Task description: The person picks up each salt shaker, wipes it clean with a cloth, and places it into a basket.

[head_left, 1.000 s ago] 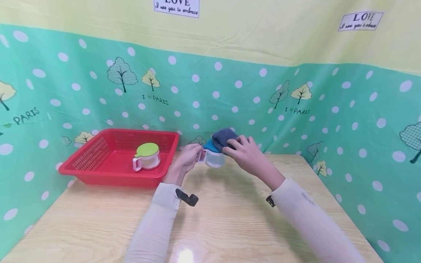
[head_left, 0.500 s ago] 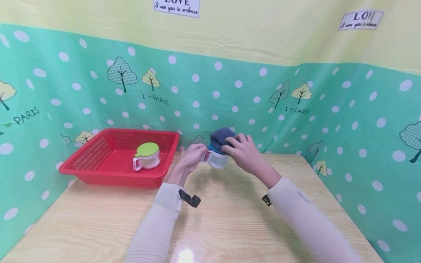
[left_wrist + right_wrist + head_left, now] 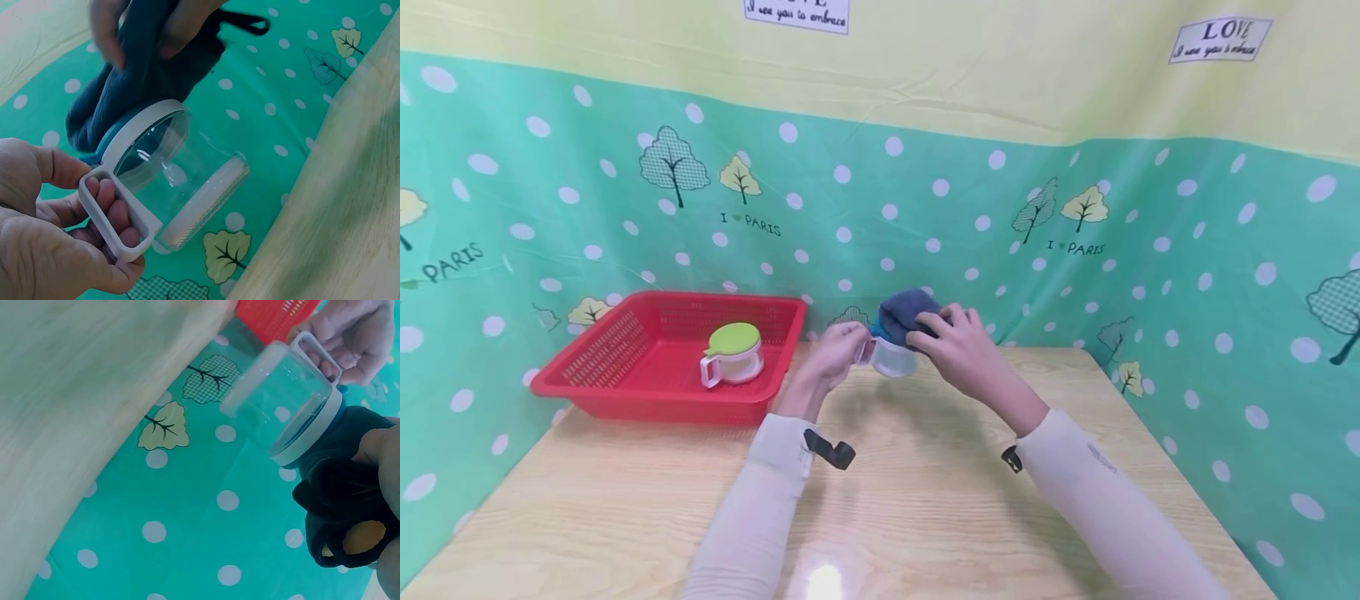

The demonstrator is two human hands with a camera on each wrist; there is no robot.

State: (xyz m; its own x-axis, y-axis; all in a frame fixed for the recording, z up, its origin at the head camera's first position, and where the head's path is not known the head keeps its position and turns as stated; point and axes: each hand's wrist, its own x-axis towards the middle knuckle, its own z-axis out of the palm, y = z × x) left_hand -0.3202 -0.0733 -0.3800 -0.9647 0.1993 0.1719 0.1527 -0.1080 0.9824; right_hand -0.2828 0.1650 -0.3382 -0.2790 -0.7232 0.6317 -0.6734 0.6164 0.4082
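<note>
My left hand (image 3: 837,354) grips the white handle (image 3: 119,215) of a clear jar (image 3: 181,169) with a blue lid (image 3: 875,329), holding it above the table. Fingers pass through the handle's loop in the left wrist view. My right hand (image 3: 958,350) pinches a dark blue cloth (image 3: 904,315) bunched over the lid, which it largely hides. Looking from the right wrist, the cloth (image 3: 344,487) covers the lid end, and the jar's clear wall and white base show no contents.
A red plastic basket (image 3: 670,407) stands at the table's back left. In it sits a second jar with a green lid (image 3: 734,338) and white handle. A polka-dot curtain (image 3: 820,208) hangs behind and beside the wooden table (image 3: 895,500).
The cloth shifts slightly over the lid while both hands stay on their things. The jar moves a little right, then slightly back left, and its tilt varies a little.
</note>
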